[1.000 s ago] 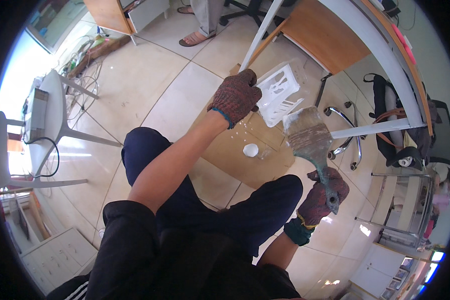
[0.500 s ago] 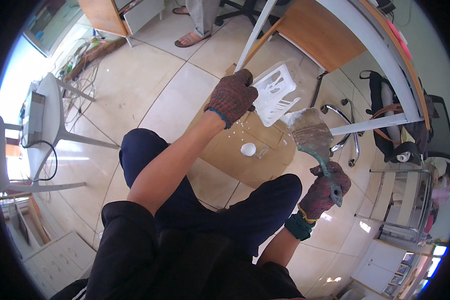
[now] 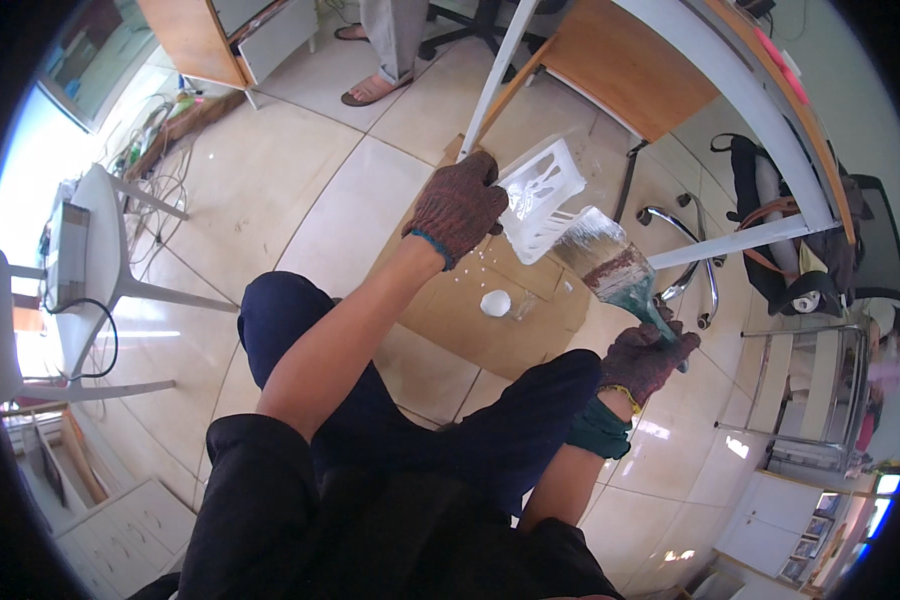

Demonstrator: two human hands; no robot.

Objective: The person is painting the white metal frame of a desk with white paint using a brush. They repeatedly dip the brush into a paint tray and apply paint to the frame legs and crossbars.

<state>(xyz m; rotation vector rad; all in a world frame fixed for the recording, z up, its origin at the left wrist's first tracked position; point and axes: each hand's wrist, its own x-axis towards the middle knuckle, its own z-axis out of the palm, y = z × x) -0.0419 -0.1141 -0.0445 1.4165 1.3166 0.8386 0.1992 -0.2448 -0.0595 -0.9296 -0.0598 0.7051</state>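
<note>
My left hand [image 3: 457,207], in a dark reddish-brown knit glove, is closed on the near left edge of a white plastic tray [image 3: 532,240]. White paint is smeared inside the tray, with darker gaps showing between the streaks. My right hand [image 3: 650,358], gloved alike, grips the green handle of a wide paintbrush [image 3: 613,275]. The white-coated bristles point up and left and meet the tray's right end; whether they press on it I cannot tell. Below the tray lies a sheet of cardboard [image 3: 445,325], bearing a small round white lid-like piece [image 3: 495,303] and white paint drops.
A table with white metal legs [image 3: 740,243] rises close at the right. Wheeled chair bases [image 3: 705,265] and a dark bag [image 3: 760,215] stand beyond it. A white plastic chair [image 3: 105,230] is at the left. Another person's sandalled foot [image 3: 375,90] is at the far side.
The paintbrush has moved left and tilted, bringing its bristles to the tray's end. My right hand has turned and shifted slightly up. The tray has dipped slightly in the picture.
</note>
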